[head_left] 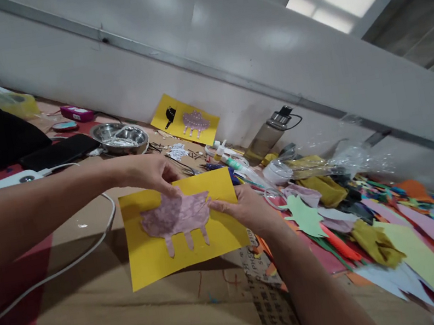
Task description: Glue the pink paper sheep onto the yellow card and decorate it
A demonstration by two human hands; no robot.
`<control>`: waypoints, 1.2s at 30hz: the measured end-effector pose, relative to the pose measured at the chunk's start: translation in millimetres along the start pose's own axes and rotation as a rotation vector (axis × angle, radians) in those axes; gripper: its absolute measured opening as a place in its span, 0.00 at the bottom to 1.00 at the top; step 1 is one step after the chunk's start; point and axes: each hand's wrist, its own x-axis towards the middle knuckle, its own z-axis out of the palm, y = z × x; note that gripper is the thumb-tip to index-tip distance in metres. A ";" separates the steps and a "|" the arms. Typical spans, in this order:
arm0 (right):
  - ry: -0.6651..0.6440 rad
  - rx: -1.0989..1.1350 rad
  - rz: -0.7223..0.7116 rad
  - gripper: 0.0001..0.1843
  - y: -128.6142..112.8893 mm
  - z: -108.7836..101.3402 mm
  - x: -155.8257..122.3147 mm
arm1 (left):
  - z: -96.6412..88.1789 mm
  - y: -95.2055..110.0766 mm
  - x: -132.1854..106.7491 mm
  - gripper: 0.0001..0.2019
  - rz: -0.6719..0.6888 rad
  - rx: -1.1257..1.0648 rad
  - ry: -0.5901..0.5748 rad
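Note:
A yellow card (146, 266) is held tilted above the cardboard. A mottled purple cut-out (180, 218) with three legs lies flat on its face. My left hand (152, 172) grips the card's top edge, its thumb on the upper part of the cut-out and its fingers hidden behind. At the right edge, my right hand (250, 209) pinches the card, its thumb by the cut-out's pointed right end. Leaning against the wall is another yellow card (205, 117) with a similar purple shape carrying small dots and a black shape.
Flattened cardboard (142, 313) covers the work surface. A steel bowl (121, 137), black phone (61, 151) and white cable (90, 250) lie left. Right are a bottle (268, 134), glue tubes, plastic wrap, a green cut-out (303, 217) and heaped coloured scraps.

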 end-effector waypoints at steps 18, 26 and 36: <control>0.063 -0.067 -0.049 0.14 -9.6 8.6 -12.8 | 19.6 7.3 10.4 0.03 -0.025 0.013 0.069; 0.050 0.133 -0.006 0.20 6.2 -1.6 -2.0 | 8.3 -1.7 6.0 0.06 0.008 -0.140 0.010; 0.238 0.320 -0.035 0.25 19.8 -6.1 8.8 | -4.3 -47.0 -5.0 0.17 -0.055 -0.789 0.245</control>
